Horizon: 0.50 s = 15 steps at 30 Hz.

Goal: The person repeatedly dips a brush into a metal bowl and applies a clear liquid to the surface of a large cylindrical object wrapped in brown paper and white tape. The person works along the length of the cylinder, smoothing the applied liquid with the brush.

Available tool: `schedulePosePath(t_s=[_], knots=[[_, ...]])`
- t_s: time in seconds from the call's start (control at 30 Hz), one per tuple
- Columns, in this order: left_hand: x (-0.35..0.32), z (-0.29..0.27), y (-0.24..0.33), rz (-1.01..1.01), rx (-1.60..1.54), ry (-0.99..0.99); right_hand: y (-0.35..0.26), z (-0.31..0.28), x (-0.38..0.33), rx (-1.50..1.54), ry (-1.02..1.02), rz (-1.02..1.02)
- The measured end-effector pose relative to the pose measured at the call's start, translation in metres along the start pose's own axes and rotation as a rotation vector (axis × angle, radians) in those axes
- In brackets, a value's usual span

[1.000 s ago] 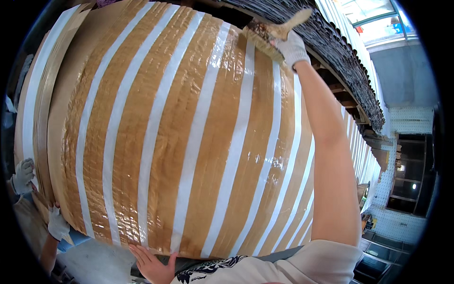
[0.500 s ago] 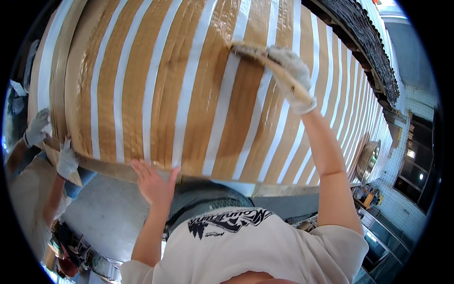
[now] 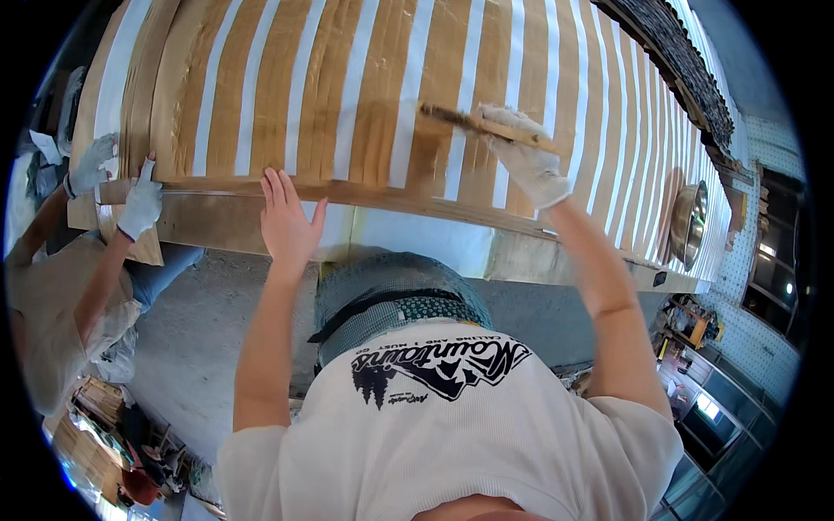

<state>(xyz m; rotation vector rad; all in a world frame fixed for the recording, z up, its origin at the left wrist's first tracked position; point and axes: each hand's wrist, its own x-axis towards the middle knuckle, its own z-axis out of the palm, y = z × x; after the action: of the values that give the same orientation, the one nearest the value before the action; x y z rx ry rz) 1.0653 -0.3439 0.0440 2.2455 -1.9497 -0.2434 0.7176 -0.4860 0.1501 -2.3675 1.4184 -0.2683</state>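
My right hand (image 3: 530, 161), in a white glove, grips the wooden handle of a flat brush (image 3: 465, 117) with dark bristles. Its bristle end points left, over a table covered with brown sheets (image 3: 378, 130) set apart by white strips (image 3: 406, 130). Whether the bristles touch the surface, I cannot tell. Bare and flat, my left hand (image 3: 291, 213) lies at the near edge of the table (image 3: 400, 198), thumb spread and fingertips over the brown sheets. Parts of the sheets look shiny.
At left another person's gloved hands (image 3: 141, 204) hold the table's left end near a board. A metal bowl (image 3: 689, 224) stands at the right end of the striped surface. Along the far right edge runs a dark ridged stack (image 3: 678, 61). Grey floor (image 3: 208, 339) lies below.
My right hand has drawn the brush nearer to the table's front edge. The view has shifted, showing more floor. My left hand stays at the edge, its fingers now pointing more away from me.
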Motion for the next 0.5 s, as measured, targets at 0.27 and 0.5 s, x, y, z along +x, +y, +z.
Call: schedulePosePath(t_s=[0.27, 0.5], knots=[[-0.006, 0.01, -0.016, 0.012, -0.004, -0.038, -0.002, 0.064, -0.091, -0.092, -0.04, 0.112], [-0.002, 0.014, -0.025, 0.071, -0.03, -0.044, 0.018, 0.046, -0.078, -0.166, 0.343, -0.02]])
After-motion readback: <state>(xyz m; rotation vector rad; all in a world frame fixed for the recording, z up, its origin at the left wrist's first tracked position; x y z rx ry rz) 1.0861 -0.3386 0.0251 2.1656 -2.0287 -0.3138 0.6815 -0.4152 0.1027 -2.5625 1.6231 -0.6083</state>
